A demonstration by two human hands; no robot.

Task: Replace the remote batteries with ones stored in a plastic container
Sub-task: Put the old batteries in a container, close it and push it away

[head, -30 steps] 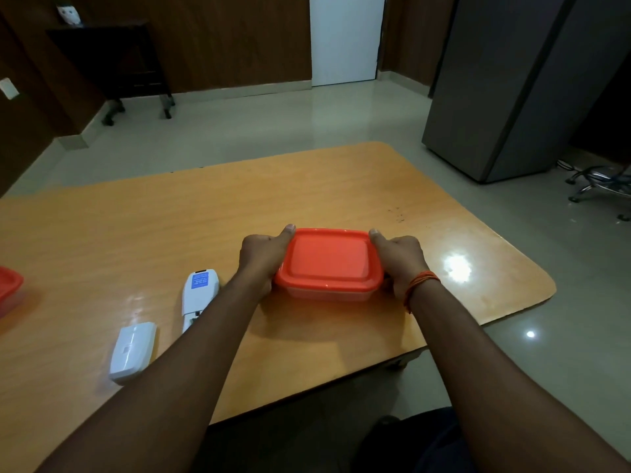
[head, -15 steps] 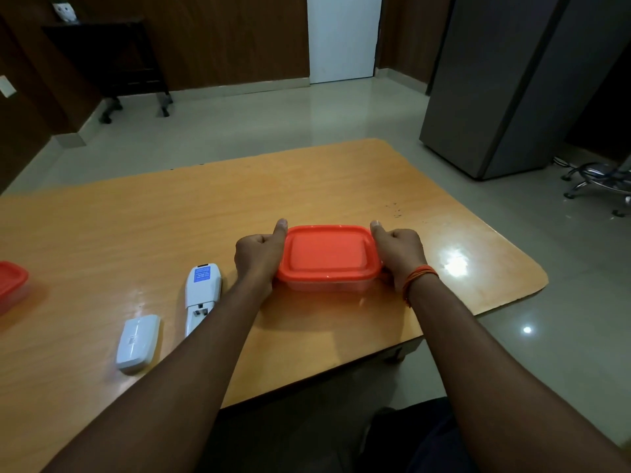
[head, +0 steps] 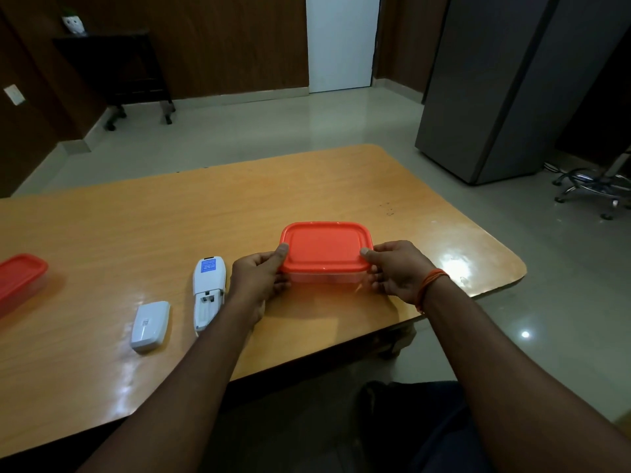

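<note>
Sliding both thumbs back to the near corners, my left hand (head: 261, 278) and right hand (head: 397, 269) clasped the container (head: 324, 279), lid (head: 324, 247) unopened; the remote (head: 208, 291) waited left.

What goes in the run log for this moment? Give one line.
stage: opening container | left hand: on lid's left edge | right hand: on right edge | orange lid: still on | remote: battery bay open | cover: beside it

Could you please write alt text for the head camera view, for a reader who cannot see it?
Both hands, left and right, grip the sides of an orange-lidded container on a wooden table. Left of it lie a white remote, battery bay open, and its cover.
</note>
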